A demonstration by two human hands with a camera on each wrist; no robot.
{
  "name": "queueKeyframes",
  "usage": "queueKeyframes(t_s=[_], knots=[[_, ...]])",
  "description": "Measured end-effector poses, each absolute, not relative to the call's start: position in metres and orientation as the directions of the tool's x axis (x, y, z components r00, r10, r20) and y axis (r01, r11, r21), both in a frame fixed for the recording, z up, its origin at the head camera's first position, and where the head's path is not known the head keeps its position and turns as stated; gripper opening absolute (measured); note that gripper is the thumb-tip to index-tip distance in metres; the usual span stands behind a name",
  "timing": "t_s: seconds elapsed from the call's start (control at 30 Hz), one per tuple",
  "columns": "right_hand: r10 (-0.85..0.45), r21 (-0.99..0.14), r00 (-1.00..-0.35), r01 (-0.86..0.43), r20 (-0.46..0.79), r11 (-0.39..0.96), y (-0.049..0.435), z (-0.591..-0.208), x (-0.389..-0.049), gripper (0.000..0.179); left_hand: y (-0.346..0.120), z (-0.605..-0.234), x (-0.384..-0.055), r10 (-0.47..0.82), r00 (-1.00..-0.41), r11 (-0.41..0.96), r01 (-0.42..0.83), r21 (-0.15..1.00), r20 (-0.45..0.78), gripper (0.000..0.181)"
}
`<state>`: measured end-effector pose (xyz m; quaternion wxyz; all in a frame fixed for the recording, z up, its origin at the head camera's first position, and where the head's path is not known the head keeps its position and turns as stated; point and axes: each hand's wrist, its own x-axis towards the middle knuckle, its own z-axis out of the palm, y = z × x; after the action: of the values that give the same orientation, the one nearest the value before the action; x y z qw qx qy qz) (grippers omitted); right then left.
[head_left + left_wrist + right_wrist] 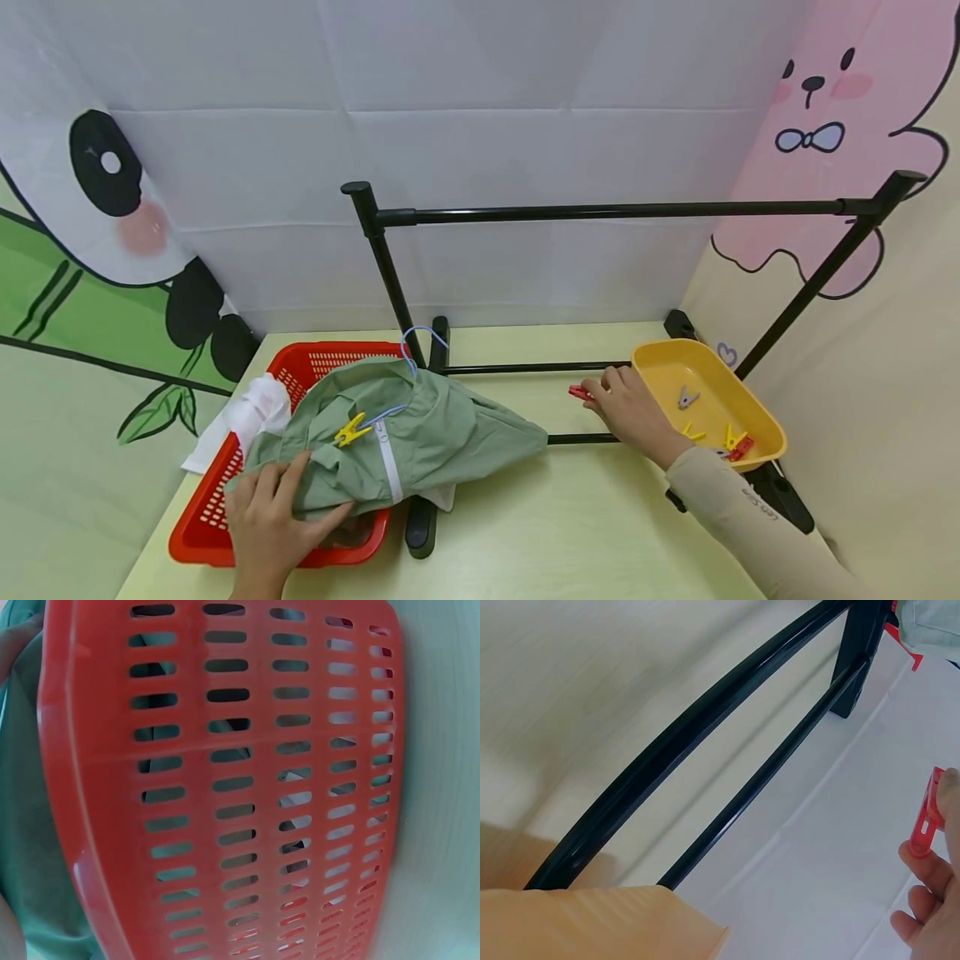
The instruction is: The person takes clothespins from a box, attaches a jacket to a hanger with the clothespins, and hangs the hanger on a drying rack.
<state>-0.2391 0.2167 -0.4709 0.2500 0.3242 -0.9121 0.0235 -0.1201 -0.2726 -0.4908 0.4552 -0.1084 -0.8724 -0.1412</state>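
Observation:
A light green garment (465, 425) with a white zip lies bunched over the red basket (195, 517). A blue hanger (415, 332) pokes out of its top, and a yellow clothespin (352, 430) sits on it beside the zip. My left hand (266, 517) rests on the garment's near left part with fingers spread; the left wrist view mostly has the basket's slotted wall (240, 772). Between thumb and fingers, my right hand (630, 408) pinches a red clothespin (928, 814), just left of the yellow tray (701, 375).
Inside the tray lie several clothespins, among them a grey one (687, 397). A black rack (600, 213) stands across the table behind the hands, its lower bars (765, 772) near the right hand. White cloth (251, 417) hangs over the basket's left rim.

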Motion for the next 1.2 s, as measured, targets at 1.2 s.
queueKeyframes(t_s=[1.2], knots=[[-0.632,0.063,-0.645,-0.677,0.431,0.734,0.181,-0.469,-0.228,0.039,-0.273,-0.490,-0.117,0.073,-0.602,0.940,0.309,0.148,0.795,0.094]])
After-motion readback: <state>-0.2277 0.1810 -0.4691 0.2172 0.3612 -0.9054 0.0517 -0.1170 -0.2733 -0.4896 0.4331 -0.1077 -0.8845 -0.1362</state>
